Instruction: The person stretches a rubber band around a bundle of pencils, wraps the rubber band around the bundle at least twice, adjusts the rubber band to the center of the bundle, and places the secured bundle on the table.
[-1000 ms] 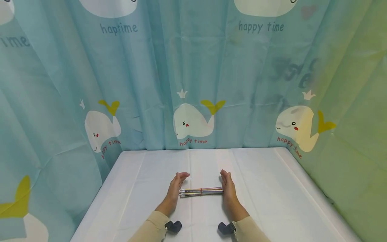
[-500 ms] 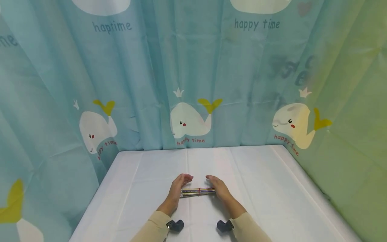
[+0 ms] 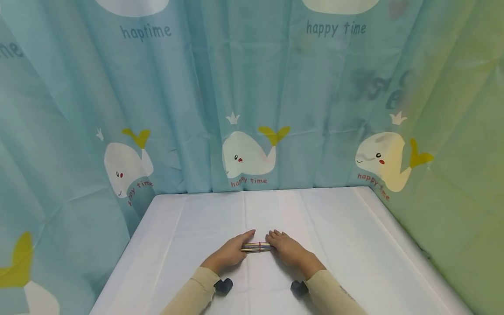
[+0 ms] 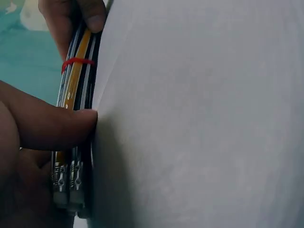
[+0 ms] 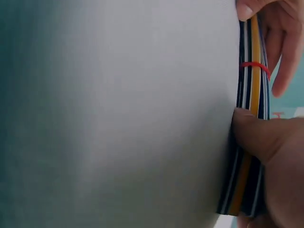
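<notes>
A bundle of pencils [image 3: 252, 248] lies crosswise on the white table, tied round the middle by a red rubber band [image 3: 260, 247]. My left hand [image 3: 229, 252] grips its left end, the thumb across the near side and fingers behind. In the left wrist view, metal ferrules and erasers [image 4: 69, 183] stick out past that thumb. The right hand [image 3: 290, 250] holds the other end the same way. Striped yellow, dark and silvery barrels [image 5: 255, 95] show between both thumbs in the right wrist view. Palms hide part of each end in the head view.
A white cloth with fold creases covers the table [image 3: 334, 227]. Behind it and along the left hangs a blue-green curtain [image 3: 197, 109] printed with whales; its right side looks greener. Each wrist wears a dark camera.
Both hands have come inward and closed round the pencil bundle, from standing upright beside its ends. The head view shifted slightly. The bundle stays about where it was.
</notes>
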Motion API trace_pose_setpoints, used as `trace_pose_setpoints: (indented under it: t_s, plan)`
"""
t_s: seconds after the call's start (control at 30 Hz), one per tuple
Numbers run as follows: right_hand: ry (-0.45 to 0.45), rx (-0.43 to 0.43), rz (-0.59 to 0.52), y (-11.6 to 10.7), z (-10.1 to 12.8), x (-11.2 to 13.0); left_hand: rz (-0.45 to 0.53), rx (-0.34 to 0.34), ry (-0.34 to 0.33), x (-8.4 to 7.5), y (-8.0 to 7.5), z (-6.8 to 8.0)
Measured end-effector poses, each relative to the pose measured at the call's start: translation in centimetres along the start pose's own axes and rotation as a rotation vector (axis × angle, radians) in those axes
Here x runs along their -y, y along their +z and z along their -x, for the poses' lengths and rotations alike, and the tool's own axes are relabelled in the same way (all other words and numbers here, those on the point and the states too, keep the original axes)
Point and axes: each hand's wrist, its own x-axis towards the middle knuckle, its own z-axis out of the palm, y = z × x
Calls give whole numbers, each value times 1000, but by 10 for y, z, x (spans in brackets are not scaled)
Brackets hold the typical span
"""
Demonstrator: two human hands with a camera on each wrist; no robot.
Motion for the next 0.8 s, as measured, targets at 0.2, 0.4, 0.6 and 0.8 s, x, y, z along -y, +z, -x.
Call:
trace_pose_setpoints:
  t_s: [0.2, 0.4, 0.6, 0.8]
  plan:
    - [9, 76, 143, -3, 0, 3, -243, 26, 14, -6, 1, 1]
    - [42, 98, 123, -1, 3, 5, -280, 66, -5, -8, 1, 4]
    - [83, 89, 176, 4, 3, 8, -245, 121, 25, -7, 2, 7]
    - [95, 87, 159, 3, 5, 8, -212, 107, 21, -6, 0, 7]
